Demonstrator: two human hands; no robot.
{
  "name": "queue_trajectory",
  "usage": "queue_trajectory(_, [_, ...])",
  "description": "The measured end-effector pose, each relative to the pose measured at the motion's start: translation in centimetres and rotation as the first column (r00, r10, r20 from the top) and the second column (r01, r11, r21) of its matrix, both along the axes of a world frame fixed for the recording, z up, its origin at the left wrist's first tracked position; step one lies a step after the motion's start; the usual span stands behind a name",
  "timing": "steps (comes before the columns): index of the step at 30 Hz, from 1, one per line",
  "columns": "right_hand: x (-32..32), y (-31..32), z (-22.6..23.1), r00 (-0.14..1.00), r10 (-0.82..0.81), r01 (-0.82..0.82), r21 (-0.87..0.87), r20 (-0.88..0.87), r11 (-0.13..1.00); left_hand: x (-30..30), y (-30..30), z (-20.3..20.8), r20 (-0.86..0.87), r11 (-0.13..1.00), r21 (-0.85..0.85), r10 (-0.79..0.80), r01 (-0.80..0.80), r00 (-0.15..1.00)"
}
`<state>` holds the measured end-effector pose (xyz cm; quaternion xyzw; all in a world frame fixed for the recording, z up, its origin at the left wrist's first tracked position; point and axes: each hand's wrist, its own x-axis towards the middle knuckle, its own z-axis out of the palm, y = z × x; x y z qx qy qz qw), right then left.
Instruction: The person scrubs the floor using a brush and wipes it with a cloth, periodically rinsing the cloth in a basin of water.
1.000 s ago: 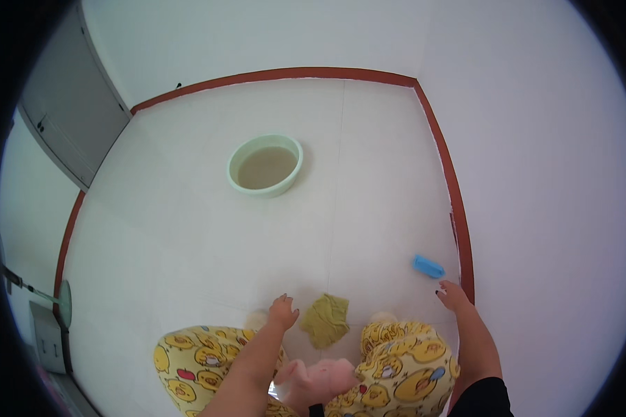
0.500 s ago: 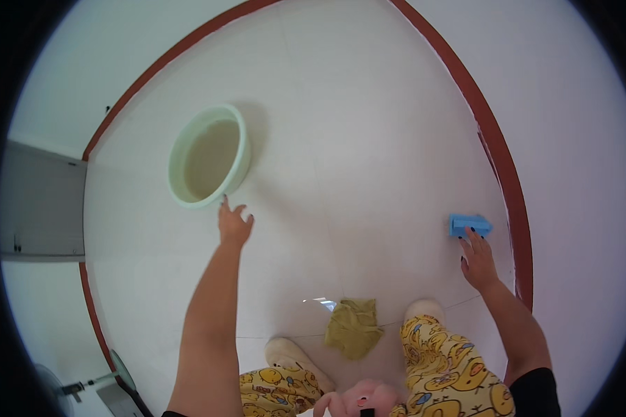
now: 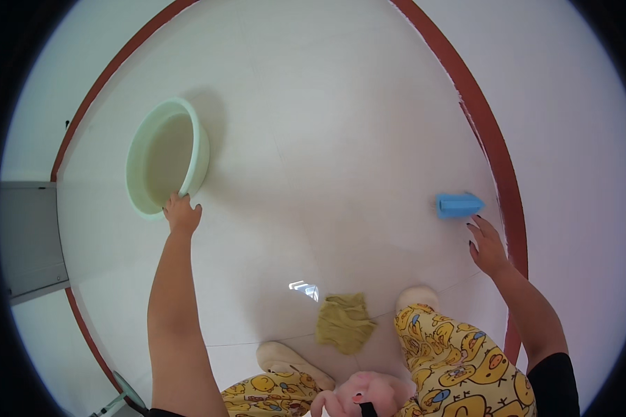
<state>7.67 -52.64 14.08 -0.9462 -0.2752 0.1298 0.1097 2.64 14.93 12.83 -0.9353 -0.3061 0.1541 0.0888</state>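
Green basin point(image 3: 165, 158) holding murky water, left hand point(image 3: 182, 213) gripping rim

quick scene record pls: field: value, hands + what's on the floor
left hand: fingers on the rim of the green basin
basin: tilted, holds murky water
right hand: open, just short of the blue brush, not touching
cloth: olive rag crumpled on the white tile floor between the person's feet
border: red strip along the floor edge

floor point(image 3: 341, 139): white tile | basin point(image 3: 165, 165) | blue brush point(image 3: 458, 205) | olive rag point(image 3: 343, 322)
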Motion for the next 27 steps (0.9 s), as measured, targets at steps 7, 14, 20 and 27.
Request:
queue_trajectory(7, [-0.7, 2.3, -3.3, 0.998, 0.019, -0.025, 0.095, 0.064, 0.995, -0.8, -2.1, -1.1, 0.041, 0.977, 0.042, -0.211, 0.209, 0.977])
queue_trajectory(14, [0.5, 3.1, -2.2, 0.976, 0.017, -0.017, 0.000, 0.216, 1.000, -1.0, -6.9, 0.3, 0.092, 0.945, 0.027, -0.327, 0.326, 0.941])
queue_trajectory(20, [1.8, 3.1, -3.0, 0.954, -0.045, 0.034, 0.043, 0.295, 0.998, -2.0, -11.1, 0.3, 0.139, 0.900, 0.001, -0.431, 0.435, 0.892])
queue_trajectory(27, [2.4, 2.2, -4.4, 0.937, -0.120, 0.101, 0.075, 0.327, 0.992, -3.2, -17.0, 0.2, 0.108, 0.882, -0.109, -0.448, 0.458, 0.888])
